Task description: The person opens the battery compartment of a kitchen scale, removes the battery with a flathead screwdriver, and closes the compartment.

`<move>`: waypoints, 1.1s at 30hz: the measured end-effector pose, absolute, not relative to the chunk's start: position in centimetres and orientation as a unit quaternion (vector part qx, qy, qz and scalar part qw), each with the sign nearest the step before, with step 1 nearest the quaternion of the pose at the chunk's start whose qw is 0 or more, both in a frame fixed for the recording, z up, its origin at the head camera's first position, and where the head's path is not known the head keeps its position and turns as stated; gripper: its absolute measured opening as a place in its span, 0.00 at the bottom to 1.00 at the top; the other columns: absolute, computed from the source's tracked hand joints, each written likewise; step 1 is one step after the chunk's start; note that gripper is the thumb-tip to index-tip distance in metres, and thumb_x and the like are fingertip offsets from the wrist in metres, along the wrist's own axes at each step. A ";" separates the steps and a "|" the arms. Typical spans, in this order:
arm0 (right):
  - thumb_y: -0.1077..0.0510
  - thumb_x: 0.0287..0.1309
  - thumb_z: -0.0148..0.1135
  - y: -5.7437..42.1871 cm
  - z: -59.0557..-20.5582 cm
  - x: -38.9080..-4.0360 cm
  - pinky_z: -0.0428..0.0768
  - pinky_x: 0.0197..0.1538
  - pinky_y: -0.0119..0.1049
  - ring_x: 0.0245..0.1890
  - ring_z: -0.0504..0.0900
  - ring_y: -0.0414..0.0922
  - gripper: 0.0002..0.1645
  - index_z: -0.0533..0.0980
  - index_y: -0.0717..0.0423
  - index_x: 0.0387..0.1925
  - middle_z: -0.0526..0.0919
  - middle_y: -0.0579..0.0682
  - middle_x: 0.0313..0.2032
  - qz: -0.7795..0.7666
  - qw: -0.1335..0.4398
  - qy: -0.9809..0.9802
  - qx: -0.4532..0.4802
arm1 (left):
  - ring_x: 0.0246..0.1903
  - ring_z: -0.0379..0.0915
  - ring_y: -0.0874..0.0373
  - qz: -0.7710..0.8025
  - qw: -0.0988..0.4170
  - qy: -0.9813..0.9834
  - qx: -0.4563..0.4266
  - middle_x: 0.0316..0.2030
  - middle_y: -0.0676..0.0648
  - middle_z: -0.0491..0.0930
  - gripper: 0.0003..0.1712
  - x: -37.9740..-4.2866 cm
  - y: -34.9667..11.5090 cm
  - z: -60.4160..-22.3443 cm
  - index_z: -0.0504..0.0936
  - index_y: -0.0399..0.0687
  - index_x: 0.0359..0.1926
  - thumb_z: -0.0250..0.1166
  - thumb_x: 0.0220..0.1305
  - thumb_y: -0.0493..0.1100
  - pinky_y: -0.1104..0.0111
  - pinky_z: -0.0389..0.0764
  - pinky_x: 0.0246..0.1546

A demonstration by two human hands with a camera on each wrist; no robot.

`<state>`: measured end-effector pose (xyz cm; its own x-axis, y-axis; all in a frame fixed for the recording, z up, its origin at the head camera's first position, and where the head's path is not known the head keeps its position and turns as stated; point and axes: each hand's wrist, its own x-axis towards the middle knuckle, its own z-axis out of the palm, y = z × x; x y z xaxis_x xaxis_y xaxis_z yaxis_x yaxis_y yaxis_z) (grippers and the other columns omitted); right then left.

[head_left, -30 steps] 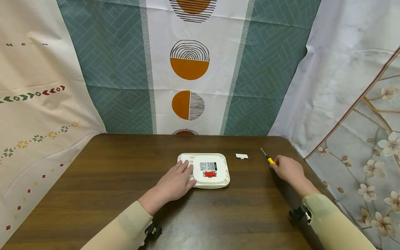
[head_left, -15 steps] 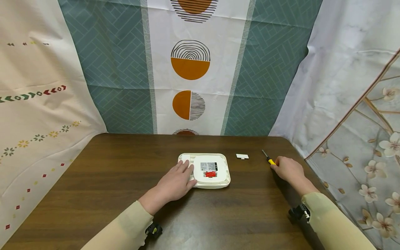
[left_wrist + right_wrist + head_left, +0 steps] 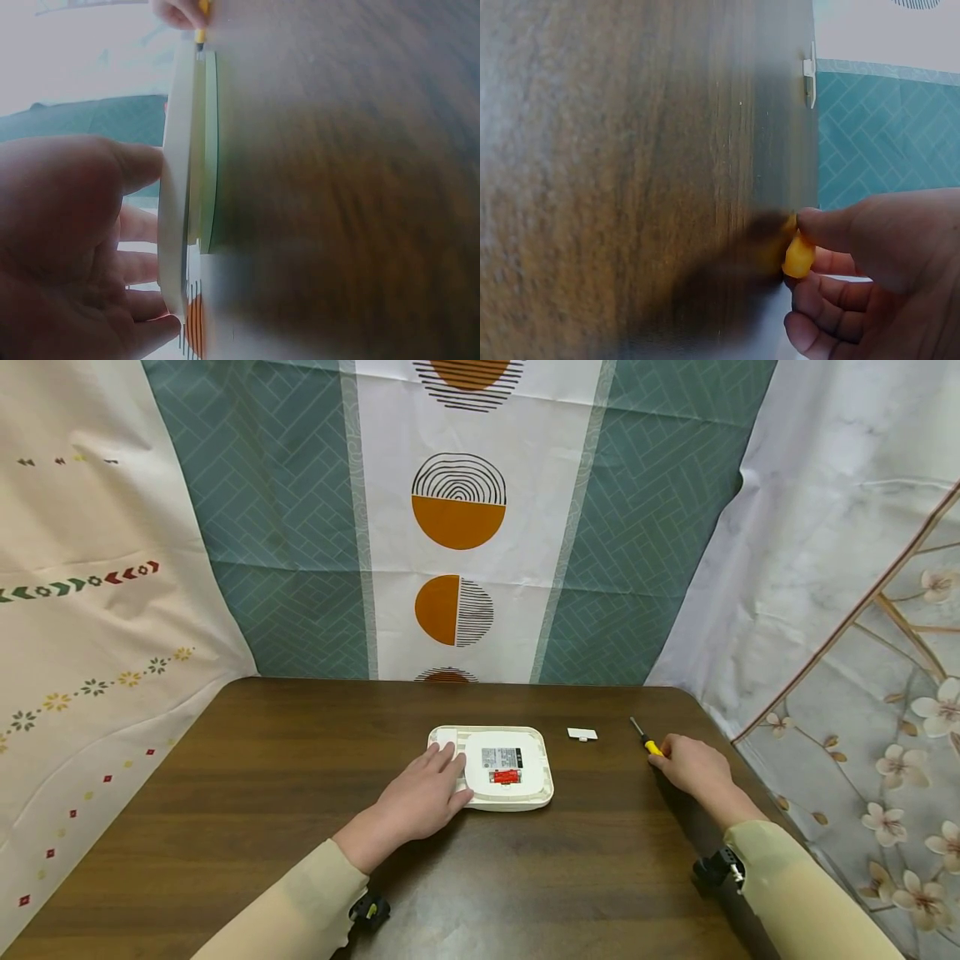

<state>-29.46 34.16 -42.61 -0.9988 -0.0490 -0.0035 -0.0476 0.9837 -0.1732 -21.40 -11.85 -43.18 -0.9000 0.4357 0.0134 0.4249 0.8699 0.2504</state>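
Note:
A flat white device (image 3: 534,785) with rounded corners lies on the brown table, its label and an uncovered battery bay facing up. A red battery (image 3: 506,777) sits in that bay. My left hand (image 3: 420,795) rests on the device's left side with fingers extended; in the left wrist view its fingertips touch the rim. Farther right, my right hand (image 3: 693,767) pinches the yellow handle of a screwdriver (image 3: 649,746) between thumb and fingers. The screwdriver lies low at the table, shaft pointing away to the back left. In the right wrist view only its yellow handle (image 3: 799,256) shows clearly.
A small white battery cover (image 3: 582,734) lies on the table (image 3: 262,793) between the device and the screwdriver. Patterned cloth (image 3: 472,552) hangs behind the table's back edge, and more cloth hangs at both sides.

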 end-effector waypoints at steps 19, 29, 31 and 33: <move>0.36 0.75 0.67 34.5 -42.5 -29.1 0.79 0.34 0.54 0.35 0.84 0.55 0.30 0.84 0.60 0.54 0.89 0.57 0.40 -0.098 0.007 0.995 -0.004 | 0.84 0.53 0.34 0.124 0.014 0.967 0.224 0.83 0.33 0.61 0.39 -21.3 -11.9 -43.2 0.70 0.36 0.81 0.62 0.84 0.57 0.46 0.59 0.83; 0.32 0.77 0.62 33.6 -42.8 -28.8 0.76 0.57 0.77 0.65 0.73 0.79 0.47 0.73 0.69 0.74 0.76 0.77 0.66 -0.069 -0.034 0.996 -0.038 | 0.84 0.53 0.35 0.124 0.015 0.967 0.222 0.83 0.33 0.61 0.39 -21.4 -11.9 -43.4 0.70 0.37 0.81 0.62 0.84 0.57 0.47 0.59 0.83; 0.32 0.79 0.60 33.2 -42.7 -28.7 0.72 0.64 0.78 0.70 0.68 0.79 0.50 0.68 0.70 0.78 0.71 0.78 0.71 -0.062 -0.040 0.996 -0.047 | 0.84 0.52 0.35 0.123 0.016 0.967 0.222 0.83 0.34 0.61 0.39 -21.4 -11.9 -43.4 0.70 0.37 0.82 0.62 0.84 0.57 0.47 0.59 0.83; 0.32 0.80 0.59 32.7 -42.6 -28.6 0.66 0.70 0.78 0.74 0.64 0.78 0.52 0.64 0.71 0.80 0.68 0.77 0.75 -0.056 -0.048 0.996 -0.054 | 0.84 0.52 0.35 0.122 0.016 0.967 0.222 0.83 0.34 0.60 0.39 -21.4 -11.9 -43.4 0.70 0.37 0.82 0.62 0.84 0.57 0.47 0.59 0.83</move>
<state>-28.58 32.74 -42.63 -0.9894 -0.1030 0.1021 -0.1138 0.9879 -0.1057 -21.39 -11.87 -43.40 -0.9008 0.4336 0.0240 0.4259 0.8714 0.2433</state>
